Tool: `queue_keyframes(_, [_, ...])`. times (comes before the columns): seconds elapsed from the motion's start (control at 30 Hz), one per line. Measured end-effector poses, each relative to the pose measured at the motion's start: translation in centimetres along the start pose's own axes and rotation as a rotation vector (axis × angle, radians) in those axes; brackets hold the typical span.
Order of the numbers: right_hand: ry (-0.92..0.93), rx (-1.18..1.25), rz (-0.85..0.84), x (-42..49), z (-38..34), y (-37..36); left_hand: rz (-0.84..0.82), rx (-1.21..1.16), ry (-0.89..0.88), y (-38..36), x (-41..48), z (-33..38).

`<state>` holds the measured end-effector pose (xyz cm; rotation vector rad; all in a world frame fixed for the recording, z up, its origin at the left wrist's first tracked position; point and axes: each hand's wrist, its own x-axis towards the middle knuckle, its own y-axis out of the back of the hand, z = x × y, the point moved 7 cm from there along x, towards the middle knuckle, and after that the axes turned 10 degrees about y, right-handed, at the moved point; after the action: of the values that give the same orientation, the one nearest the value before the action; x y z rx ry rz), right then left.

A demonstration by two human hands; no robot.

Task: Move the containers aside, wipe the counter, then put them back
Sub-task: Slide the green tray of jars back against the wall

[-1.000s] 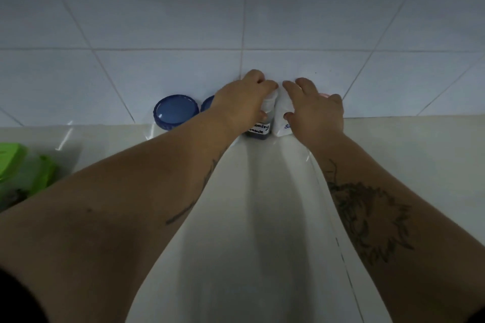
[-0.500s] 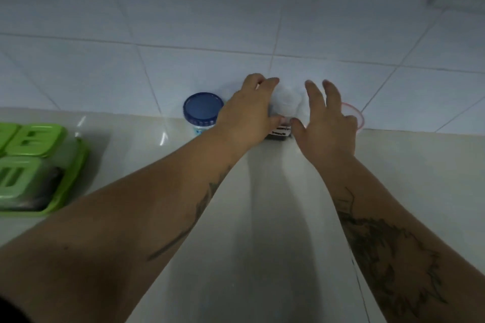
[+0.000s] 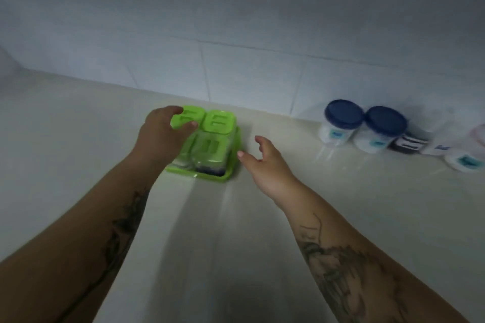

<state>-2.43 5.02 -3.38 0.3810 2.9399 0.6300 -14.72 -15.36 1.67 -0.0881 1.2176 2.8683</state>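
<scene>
While L hand [image 3: 160,136] grip clasps green set [image 3: 210,144], R hand [image 3: 265,162] spread by its edge.

My left hand [image 3: 160,136] hid the near-left corner of the green box set [image 3: 210,144]. The jars [image 3: 378,130] at the right were smeared; their labels were unreadable, and the picture's edge cut off the pink-lidded one [image 3: 479,136].

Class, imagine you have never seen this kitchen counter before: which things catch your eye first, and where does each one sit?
The bright green set of lidded containers stands out first, mid-counter near the tiled wall, with the left hand on its lids and the open right hand just beside it. Next come the two blue-lidded jars in a row of small tubs along the wall at the right.
</scene>
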Motion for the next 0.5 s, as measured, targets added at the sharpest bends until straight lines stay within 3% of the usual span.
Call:
queue_keyframes(0.13, [-0.109, 0.177, 0.086, 1.2, -0.3, -6.3, -0.053, 0.075, 0.129, 0.5, 0.9, -5.9])
queue_keyframes(0.3, [-0.104, 0.306, 0.255, 1.5, 0.1, -8.4, -0.333, -0.346, 0.358, -2.6, 0.0, -9.8])
queue_keyframes(0.5, [-0.083, 0.403, 0.385, 1.1, 0.7, -4.7, -0.305, -0.461, 0.27, -3.7, -0.8, -6.4])
